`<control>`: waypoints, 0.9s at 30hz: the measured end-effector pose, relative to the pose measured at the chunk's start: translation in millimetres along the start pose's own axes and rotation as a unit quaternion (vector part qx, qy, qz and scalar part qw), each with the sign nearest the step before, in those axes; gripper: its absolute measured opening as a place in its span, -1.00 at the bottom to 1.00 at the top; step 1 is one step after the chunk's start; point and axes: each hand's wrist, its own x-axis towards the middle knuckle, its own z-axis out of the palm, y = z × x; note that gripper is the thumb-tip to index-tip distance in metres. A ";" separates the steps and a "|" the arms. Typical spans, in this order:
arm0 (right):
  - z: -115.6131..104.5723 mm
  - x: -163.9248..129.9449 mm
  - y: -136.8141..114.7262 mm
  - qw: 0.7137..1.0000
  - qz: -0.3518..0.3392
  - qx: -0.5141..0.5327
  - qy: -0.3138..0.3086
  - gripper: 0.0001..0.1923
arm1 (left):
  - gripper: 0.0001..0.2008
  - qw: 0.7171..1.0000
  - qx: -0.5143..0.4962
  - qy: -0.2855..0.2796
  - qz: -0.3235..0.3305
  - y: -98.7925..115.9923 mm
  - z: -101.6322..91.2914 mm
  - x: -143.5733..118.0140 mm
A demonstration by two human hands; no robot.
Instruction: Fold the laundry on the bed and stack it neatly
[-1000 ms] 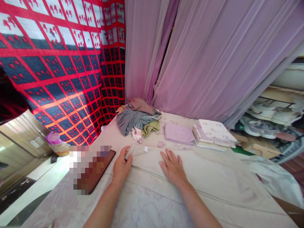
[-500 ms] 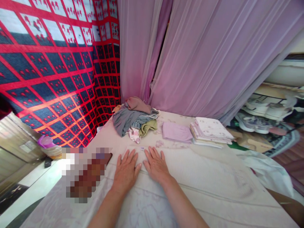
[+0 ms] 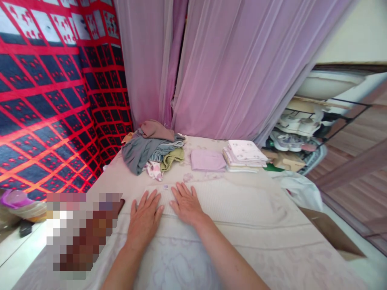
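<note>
A white ribbed garment (image 3: 238, 201) lies spread flat on the bed, a small label (image 3: 165, 187) showing at its upper left edge. My left hand (image 3: 145, 215) rests palm down at the garment's left end, fingers spread. To the right of the label, my right hand (image 3: 186, 202) presses flat on the ribbed cloth, its fingers also apart. Neither hand grips anything. Beyond the hands sits a folded lilac cloth (image 3: 208, 160).
A rumpled pile of clothes (image 3: 151, 147) lies at the back left, a stack of folded cloths (image 3: 245, 155) at the back right. Left of my hands is a blurred-out patch (image 3: 87, 233). Purple curtains (image 3: 226, 72) hang behind; a rack with shoes (image 3: 290, 139) stands right.
My view has turned to the right. My hands are slightly farther apart, the right one having slid a little away from the label. The garment stays flat.
</note>
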 end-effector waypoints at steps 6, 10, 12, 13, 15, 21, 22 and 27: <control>-14.7 -18.8 56.6 0.987 0.147 -0.026 0.061 -0.39 | -0.47 1.000 0.014 -0.009 0.004 -2.6 2.6 1.3; -20.2 -39.0 102.1 0.975 0.208 -0.053 0.050 -0.40 | -0.48 1.000 0.022 -0.017 0.004 -4.1 4.7 2.0; -26.6 -44.5 117.3 0.978 0.188 -0.057 0.068 -0.46 | -0.48 1.000 0.024 -0.015 0.003 -4.5 5.3 2.1; -31.8 -44.7 123.7 0.977 0.186 -0.061 0.086 -0.50 | -0.48 1.000 0.025 -0.013 0.004 -4.6 5.4 2.1; -45.5 -39.9 136.1 0.969 0.198 -0.075 0.124 -0.54 | -0.48 1.000 0.025 -0.011 0.005 -4.4 4.8 2.0; -80.6 -10.0 171.7 0.978 0.160 -0.120 0.066 -0.43 | -0.50 1.000 0.022 -0.019 -0.002 -2.1 -0.3 2.1; -82.8 -7.1 175.4 0.980 0.150 -0.123 0.047 -0.43 | -0.50 1.000 0.023 -0.021 -0.003 -2.0 -0.9 2.2; -86.5 -0.7 182.5 0.983 0.121 -0.139 0.003 -0.47 | -0.49 0.999 0.027 -0.026 -0.001 -3.0 -0.6 2.5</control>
